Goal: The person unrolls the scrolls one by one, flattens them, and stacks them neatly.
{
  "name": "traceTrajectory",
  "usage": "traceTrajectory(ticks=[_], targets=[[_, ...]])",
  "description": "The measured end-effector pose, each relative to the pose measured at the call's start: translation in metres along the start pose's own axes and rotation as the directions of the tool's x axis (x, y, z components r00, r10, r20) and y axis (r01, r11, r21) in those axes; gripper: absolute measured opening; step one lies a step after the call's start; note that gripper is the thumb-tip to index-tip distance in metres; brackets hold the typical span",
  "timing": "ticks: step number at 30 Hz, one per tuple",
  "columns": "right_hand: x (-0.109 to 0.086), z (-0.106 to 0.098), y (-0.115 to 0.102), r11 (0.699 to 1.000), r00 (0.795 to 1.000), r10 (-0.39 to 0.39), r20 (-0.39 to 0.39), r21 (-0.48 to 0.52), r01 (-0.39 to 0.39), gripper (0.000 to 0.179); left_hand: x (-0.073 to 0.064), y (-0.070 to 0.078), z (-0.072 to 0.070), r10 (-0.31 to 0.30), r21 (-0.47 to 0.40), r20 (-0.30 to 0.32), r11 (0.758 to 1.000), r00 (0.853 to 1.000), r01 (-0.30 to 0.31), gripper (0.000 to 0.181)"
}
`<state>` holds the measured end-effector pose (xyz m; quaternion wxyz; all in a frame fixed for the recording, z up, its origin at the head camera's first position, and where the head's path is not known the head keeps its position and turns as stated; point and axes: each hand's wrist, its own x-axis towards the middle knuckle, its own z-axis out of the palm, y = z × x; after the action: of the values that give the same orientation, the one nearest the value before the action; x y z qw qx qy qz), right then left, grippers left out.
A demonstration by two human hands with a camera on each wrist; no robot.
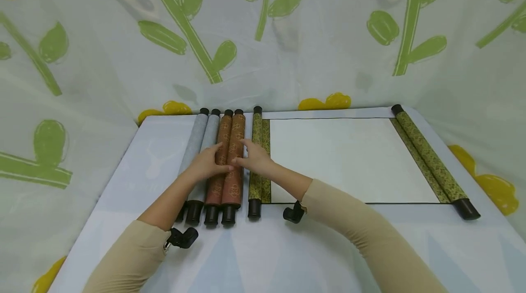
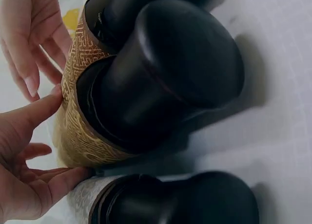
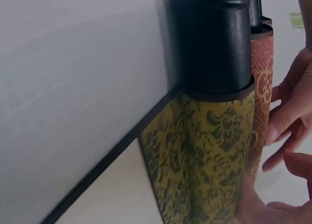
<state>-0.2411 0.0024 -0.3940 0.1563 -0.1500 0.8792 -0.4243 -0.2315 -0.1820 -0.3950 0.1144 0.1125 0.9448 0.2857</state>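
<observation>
From the head view we see the whole row on the table (image 1: 123,192): two gray scrolls (image 1: 210,133) at left, then the left red scroll (image 1: 224,128) and right red scroll (image 1: 233,188), with a green scroll (image 1: 256,133) unrolled at right over its white sheet (image 1: 341,160). Only the left wrist view shows us a fingertip at the gap between red and gray, beside the big black knobs (image 2: 190,53). The left hand (image 1: 205,165) bends astride the left red scroll and pinches it, thumb tip reaching the right one. The right hand (image 1: 259,159) is loosely spread at the right red scroll; we cannot tell how firmly it touches.
</observation>
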Motion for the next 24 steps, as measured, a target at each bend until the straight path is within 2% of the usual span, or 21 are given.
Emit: traceTrajectory(ticks=[7,10,13,17,22,24], targets=[[0.006,0.008,-0.005,0.994,0.998,0.060,0.029,0.092,-0.062,0.066,0.006,-0.001,0.005,0.021,-0.046,0.090,0.999,0.996,-0.017,0.084],[0.009,0.009,-0.007,0.983,0.994,0.096,0.047,0.154,-0.102,0.064,0.007,0.000,0.005,0.024,-0.095,0.092,0.995,0.995,-0.015,0.082],[0.013,0.009,-0.009,0.965,0.989,0.128,0.073,0.221,-0.142,0.065,0.009,0.001,0.005,0.002,-0.135,0.069,0.991,0.998,0.007,0.082],[0.018,0.008,-0.010,0.923,0.977,0.185,0.104,0.323,-0.210,0.065,0.011,0.003,0.004,-0.008,-0.151,0.060,0.988,0.998,0.017,0.082],[0.023,0.004,-0.007,0.837,0.960,0.246,0.134,0.470,-0.280,0.066,0.012,0.003,0.006,0.012,-0.179,0.103,0.984,0.995,0.007,0.085],[0.024,0.003,-0.007,0.816,0.957,0.253,0.142,0.499,-0.290,0.067,0.013,0.002,0.008,0.015,-0.226,0.116,0.974,0.993,0.012,0.085]])
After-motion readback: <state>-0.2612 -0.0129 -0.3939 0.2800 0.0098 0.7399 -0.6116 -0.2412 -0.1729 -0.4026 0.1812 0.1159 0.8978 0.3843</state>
